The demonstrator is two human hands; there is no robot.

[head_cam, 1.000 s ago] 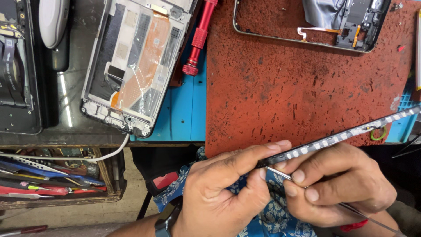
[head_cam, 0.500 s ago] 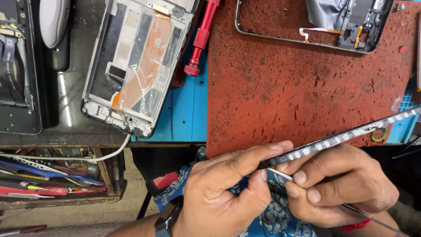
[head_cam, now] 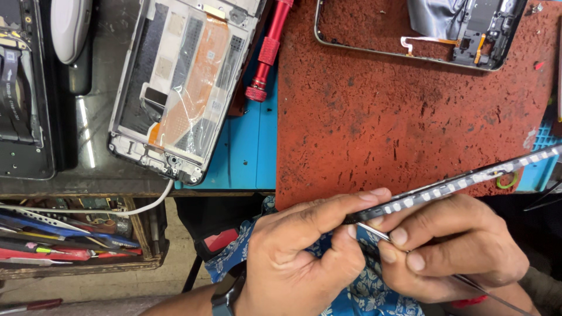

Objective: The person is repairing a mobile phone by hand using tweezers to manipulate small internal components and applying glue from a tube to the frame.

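At the far left, a dark opened phone body (head_cam: pixel 23 93) lies on the bench (head_cam: pixel 246 152), with a pale grey oval object (head_cam: pixel 70 26) beside it. Below the bench edge, a wooden tray of blue- and red-handled hand tools (head_cam: pixel 70 240) sits with a white cable (head_cam: pixel 117 210) running over it. Next comes a silver phone frame with orange flex cable and clear film (head_cam: pixel 181 88), then a red metal screwdriver (head_cam: pixel 269 50) lying partly on the blue mat. A worn red-brown work mat (head_cam: pixel 398 117) fills the middle, and a second dark phone frame with a grey foil patch (head_cam: pixel 462 29) rests at its top edge.

At the near edge, the left hand (head_cam: pixel 304 257) pinches the lower-left end of a thin black phone seen edge-on, dotted with small white squares (head_cam: pixel 451 184); thumb and forefinger are closed on it. The phone's long axis rises from that pinch up and to the right, out past the mat. The right hand (head_cam: pixel 456 251) sits just under the phone, its fingers curled around a slim metal pry tool (head_cam: pixel 380 234) whose tip meets the phone's edge close to the left thumb. Both hands are on the phone; the left hand carries it, and the right works from below.
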